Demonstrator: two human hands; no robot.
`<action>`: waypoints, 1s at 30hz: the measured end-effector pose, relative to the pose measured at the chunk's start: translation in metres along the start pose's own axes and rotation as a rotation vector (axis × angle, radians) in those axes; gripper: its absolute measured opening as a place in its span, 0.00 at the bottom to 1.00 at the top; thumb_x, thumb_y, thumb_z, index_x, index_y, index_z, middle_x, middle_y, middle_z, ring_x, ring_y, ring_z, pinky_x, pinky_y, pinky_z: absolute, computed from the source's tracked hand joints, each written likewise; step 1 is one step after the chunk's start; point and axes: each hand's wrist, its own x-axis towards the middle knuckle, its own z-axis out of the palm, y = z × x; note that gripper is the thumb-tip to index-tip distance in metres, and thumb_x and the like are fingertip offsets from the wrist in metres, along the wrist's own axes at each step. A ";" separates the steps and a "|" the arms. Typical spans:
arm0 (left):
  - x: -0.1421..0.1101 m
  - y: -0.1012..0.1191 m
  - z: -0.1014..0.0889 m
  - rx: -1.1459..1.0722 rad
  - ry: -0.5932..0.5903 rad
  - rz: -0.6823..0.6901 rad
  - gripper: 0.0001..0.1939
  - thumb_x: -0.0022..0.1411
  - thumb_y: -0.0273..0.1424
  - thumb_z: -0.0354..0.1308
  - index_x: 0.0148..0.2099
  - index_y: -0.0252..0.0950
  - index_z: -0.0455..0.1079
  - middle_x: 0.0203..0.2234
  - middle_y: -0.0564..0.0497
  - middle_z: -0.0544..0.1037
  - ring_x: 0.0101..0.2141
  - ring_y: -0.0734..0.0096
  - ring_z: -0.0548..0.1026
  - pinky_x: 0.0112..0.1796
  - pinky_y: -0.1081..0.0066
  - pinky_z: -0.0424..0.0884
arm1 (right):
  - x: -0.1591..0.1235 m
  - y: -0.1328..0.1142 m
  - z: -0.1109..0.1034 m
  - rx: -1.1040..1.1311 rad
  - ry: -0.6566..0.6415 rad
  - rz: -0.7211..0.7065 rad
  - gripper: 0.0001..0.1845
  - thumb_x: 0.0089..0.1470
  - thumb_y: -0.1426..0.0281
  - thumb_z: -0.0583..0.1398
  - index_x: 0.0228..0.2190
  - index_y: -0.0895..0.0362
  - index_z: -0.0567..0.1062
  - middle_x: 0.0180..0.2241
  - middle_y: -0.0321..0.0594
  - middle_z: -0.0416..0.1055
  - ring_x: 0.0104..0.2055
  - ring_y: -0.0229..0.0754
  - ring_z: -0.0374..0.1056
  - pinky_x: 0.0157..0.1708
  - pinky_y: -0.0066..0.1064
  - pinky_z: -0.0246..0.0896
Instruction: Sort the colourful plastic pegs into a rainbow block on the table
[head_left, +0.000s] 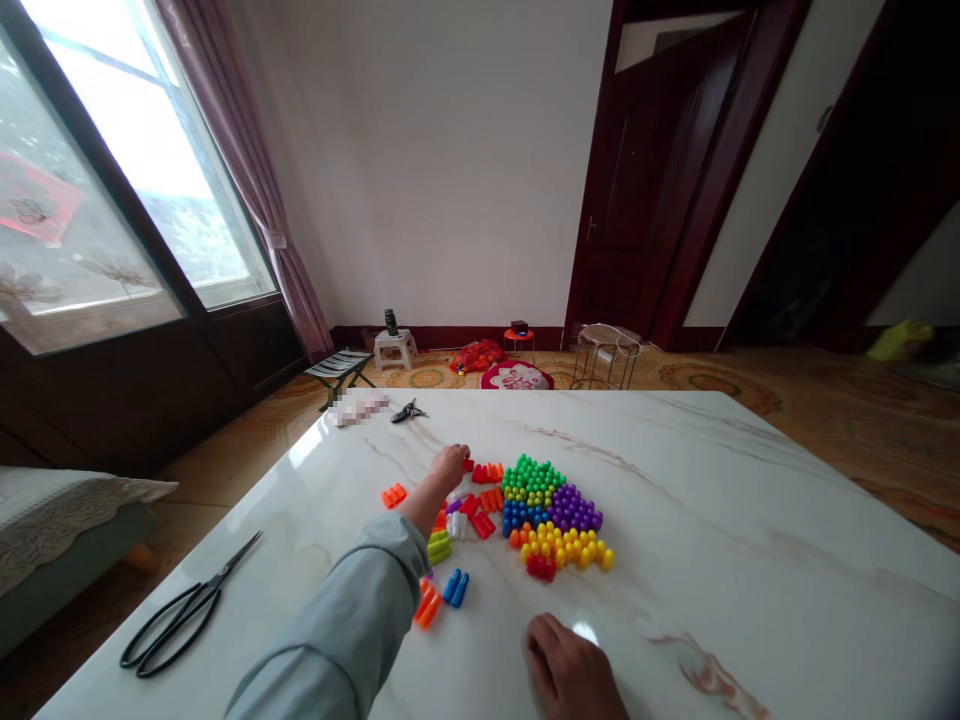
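Stretched across the table, my left hand [448, 468] has its fingers closed at a small red plastic piece [469, 465], which shows at the fingertips. Below that hand lie loose capsule-like pieces: red [481, 524], white [456, 525], lime [439, 547], blue [455, 588] and orange [427, 604]. To their right, rounded pieces stand packed by colour: green [532, 472], purple [575, 508], blue [523, 516], yellow [574, 548] and a few red [540, 567]. My right hand [574, 665] rests near the front edge, fingers curled; nothing shows in them.
Black-handled scissors [187, 610] lie at the left of the marble-look table [712, 500]. Dark pliers or clippers [408, 411] lie near the far edge. Stools [395, 349] and a red bag [478, 356] are on the floor behind. A sofa end [67, 540] stands at left.
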 end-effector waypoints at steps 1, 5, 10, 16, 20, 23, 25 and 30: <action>-0.002 0.000 -0.003 -0.005 0.013 0.008 0.10 0.60 0.30 0.58 0.44 0.34 0.69 0.42 0.48 0.73 0.41 0.67 0.72 0.43 0.63 0.69 | 0.000 0.000 0.001 -0.006 0.002 -0.003 0.08 0.57 0.75 0.49 0.31 0.53 0.66 0.29 0.35 0.69 0.28 0.37 0.68 0.28 0.26 0.54; -0.020 -0.001 -0.022 -0.067 0.138 -0.005 0.10 0.57 0.25 0.60 0.43 0.34 0.69 0.42 0.47 0.73 0.41 0.67 0.73 0.42 0.67 0.69 | 0.001 -0.004 -0.001 0.015 0.002 0.032 0.09 0.58 0.74 0.48 0.31 0.54 0.67 0.29 0.35 0.69 0.30 0.37 0.68 0.29 0.26 0.56; -0.101 0.012 -0.009 -0.203 0.349 -0.026 0.10 0.63 0.31 0.52 0.48 0.39 0.66 0.44 0.48 0.72 0.42 0.69 0.74 0.40 0.70 0.71 | 0.001 -0.008 -0.010 0.140 -0.007 0.152 0.09 0.59 0.71 0.50 0.29 0.53 0.69 0.29 0.34 0.70 0.29 0.37 0.68 0.30 0.26 0.57; -0.227 0.064 0.077 -0.682 0.185 0.071 0.08 0.52 0.25 0.56 0.36 0.41 0.67 0.31 0.53 0.75 0.32 0.70 0.74 0.30 0.72 0.74 | 0.001 -0.013 -0.015 0.422 0.060 0.341 0.12 0.55 0.60 0.58 0.38 0.53 0.73 0.30 0.35 0.73 0.27 0.39 0.68 0.30 0.28 0.61; -0.250 0.087 0.094 -0.849 0.142 0.133 0.14 0.48 0.19 0.50 0.36 0.40 0.66 0.33 0.52 0.75 0.34 0.71 0.75 0.33 0.72 0.75 | -0.005 -0.019 -0.005 0.749 0.220 0.426 0.15 0.55 0.58 0.58 0.38 0.56 0.73 0.36 0.41 0.74 0.35 0.42 0.70 0.36 0.29 0.66; -0.247 0.090 0.090 -0.903 0.124 0.144 0.16 0.46 0.17 0.49 0.36 0.40 0.65 0.32 0.53 0.75 0.34 0.72 0.75 0.35 0.72 0.75 | -0.011 -0.020 0.003 0.868 0.254 0.461 0.16 0.54 0.57 0.60 0.36 0.58 0.73 0.35 0.43 0.74 0.37 0.45 0.71 0.39 0.32 0.67; -0.245 0.089 0.087 -0.906 0.120 0.144 0.14 0.49 0.18 0.50 0.37 0.40 0.65 0.33 0.52 0.75 0.35 0.72 0.75 0.35 0.72 0.75 | -0.012 -0.016 0.003 0.884 0.249 0.492 0.18 0.52 0.56 0.61 0.36 0.58 0.73 0.34 0.44 0.74 0.36 0.46 0.71 0.38 0.33 0.67; -0.245 0.089 0.088 -0.826 0.145 0.176 0.15 0.55 0.22 0.50 0.45 0.41 0.67 0.41 0.49 0.74 0.39 0.69 0.74 0.35 0.71 0.75 | -0.004 0.010 -0.014 0.668 0.393 0.552 0.20 0.53 0.54 0.59 0.35 0.59 0.75 0.34 0.46 0.73 0.33 0.46 0.70 0.36 0.36 0.67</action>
